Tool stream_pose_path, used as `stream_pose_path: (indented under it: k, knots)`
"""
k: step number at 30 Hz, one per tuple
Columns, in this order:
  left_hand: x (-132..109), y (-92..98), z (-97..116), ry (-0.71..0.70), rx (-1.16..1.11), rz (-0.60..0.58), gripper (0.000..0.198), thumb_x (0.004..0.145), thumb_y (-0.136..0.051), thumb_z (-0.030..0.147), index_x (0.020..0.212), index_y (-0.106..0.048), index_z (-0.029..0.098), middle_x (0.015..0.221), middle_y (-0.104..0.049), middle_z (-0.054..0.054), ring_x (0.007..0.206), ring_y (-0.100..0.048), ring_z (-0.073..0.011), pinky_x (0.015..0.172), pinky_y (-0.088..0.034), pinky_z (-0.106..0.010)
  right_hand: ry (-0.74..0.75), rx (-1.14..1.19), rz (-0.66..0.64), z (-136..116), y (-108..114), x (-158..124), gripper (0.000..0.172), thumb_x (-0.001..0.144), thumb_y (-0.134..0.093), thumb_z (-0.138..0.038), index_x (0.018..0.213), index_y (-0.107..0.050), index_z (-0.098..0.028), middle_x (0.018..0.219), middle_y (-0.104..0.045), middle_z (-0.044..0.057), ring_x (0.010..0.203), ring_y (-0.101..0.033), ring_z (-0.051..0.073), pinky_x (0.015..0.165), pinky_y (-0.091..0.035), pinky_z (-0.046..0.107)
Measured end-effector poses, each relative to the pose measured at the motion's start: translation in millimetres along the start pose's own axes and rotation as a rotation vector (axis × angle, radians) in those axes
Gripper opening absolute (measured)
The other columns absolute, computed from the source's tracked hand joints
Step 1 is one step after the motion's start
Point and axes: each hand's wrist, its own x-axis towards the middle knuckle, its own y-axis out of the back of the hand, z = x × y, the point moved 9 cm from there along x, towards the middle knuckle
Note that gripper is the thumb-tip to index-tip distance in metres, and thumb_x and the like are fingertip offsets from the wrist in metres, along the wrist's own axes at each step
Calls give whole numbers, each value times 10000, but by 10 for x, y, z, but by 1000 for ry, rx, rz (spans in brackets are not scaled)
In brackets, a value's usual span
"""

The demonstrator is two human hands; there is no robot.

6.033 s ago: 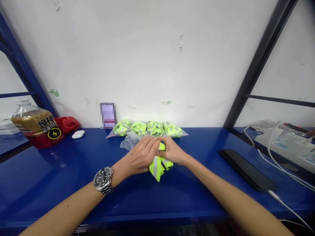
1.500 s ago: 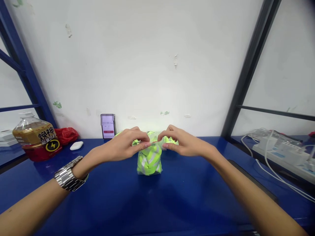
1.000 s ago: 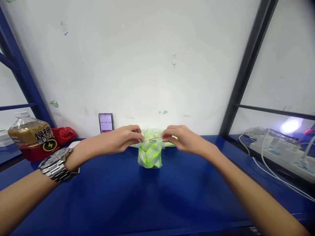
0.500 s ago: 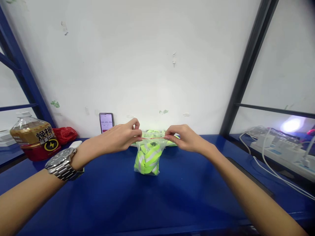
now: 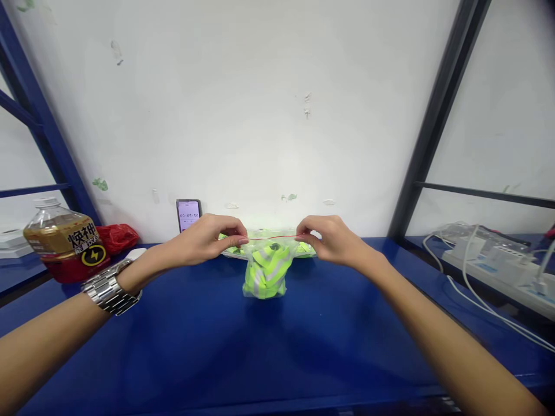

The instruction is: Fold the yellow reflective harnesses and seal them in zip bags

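A clear zip-lock bag [image 5: 265,271] with a red line along its mouth hangs between my hands, above the blue table. Inside it is a folded neon-yellow cloth item with pale grey stripes, perhaps a reflective vest [image 5: 271,267]. My left hand [image 5: 215,236] pinches the bag's top left corner between thumb and fingers. At the top right corner, my right hand [image 5: 328,238] pinches it the same way. The red line is stretched nearly straight. Behind the bag, more neon-yellow packs [image 5: 304,250] lie at the wall, partly hidden by the bag and my hands.
The blue table [image 5: 208,346] runs back to a white wall. A phone [image 5: 189,215] showing a timer leans there. On the left stand a large drink bottle [image 5: 65,242] and a red plastic bag [image 5: 116,238]. Power strips [image 5: 498,263] with white cables lie at the right.
Both hands have risen slightly and moved a little apart, lifting the bag with them. The red line looks straighter, and my left fingers have shifted from a raised curl to a flatter pinch.
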Motion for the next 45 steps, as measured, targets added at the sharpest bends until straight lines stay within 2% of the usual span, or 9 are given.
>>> stream_pose_path:
  k: [3,7,14,20,25,29,34,40,45]
  knots:
    - [-32,-32,-77,26,-43,87,238,894,-563,410,877,-654,191,847,-708,-11,761,-638,-134,643,-447,-210,-74,42,-10,59,-19,-45,108,834,-529,-91,792,-594,-166,744,-668,39,646,-594,148,596,-426,258]
    - [-50,-128,-104,17,-22,110,229,881,-577,400,865,-656,185,839,-706,-22,754,-640,-145,608,-443,-222,-163,161,-23,89,-86,-136,22,828,-593,-160,820,-608,-174,770,-699,33,682,-639,160,624,-468,270]
    - [-73,-146,-164,34,-160,234,228,846,-629,397,846,-641,169,814,-689,-39,751,-642,-160,669,-512,-271,-284,367,69,220,-160,-203,109,847,-622,-266,783,-608,-179,722,-679,36,654,-629,162,584,-482,279]
    - [-94,-236,-197,98,-358,142,253,891,-572,409,904,-642,167,795,-678,-43,754,-652,-170,691,-535,-292,-255,357,175,273,-155,-230,101,845,-604,-209,907,-525,-200,711,-622,5,643,-586,145,576,-463,265]
    - [-120,-165,-151,56,-187,217,219,918,-526,369,951,-620,174,836,-674,-42,750,-638,-159,670,-509,-273,-208,270,156,249,-154,-208,190,871,-554,-175,1055,-520,-206,688,-600,-13,617,-567,140,597,-458,271]
    - [-146,-157,-107,18,-41,245,177,921,-516,313,944,-628,177,818,-678,-30,716,-624,-142,603,-468,-241,-146,198,126,179,-170,-175,92,897,-510,-161,912,-595,-191,797,-658,49,693,-596,163,616,-452,285]
    - [-190,-179,-149,26,-94,271,168,914,-539,332,960,-619,192,850,-677,-32,735,-631,-141,630,-500,-254,-152,165,112,174,-198,-183,110,909,-499,-163,837,-579,-183,773,-632,50,673,-566,158,606,-427,283]
    - [-211,-191,-279,111,-266,296,393,872,-593,422,1185,-505,202,844,-659,-41,730,-653,-162,607,-543,-272,-138,159,87,171,-231,-201,112,927,-473,-167,859,-558,-191,789,-608,42,678,-545,152,609,-412,279]
    - [-161,-283,-330,157,-334,184,287,882,-566,436,977,-591,166,739,-629,-28,632,-597,-143,575,-512,-276,-118,117,106,155,-230,-214,119,935,-457,-162,847,-531,-192,768,-579,36,652,-522,147,584,-393,273]
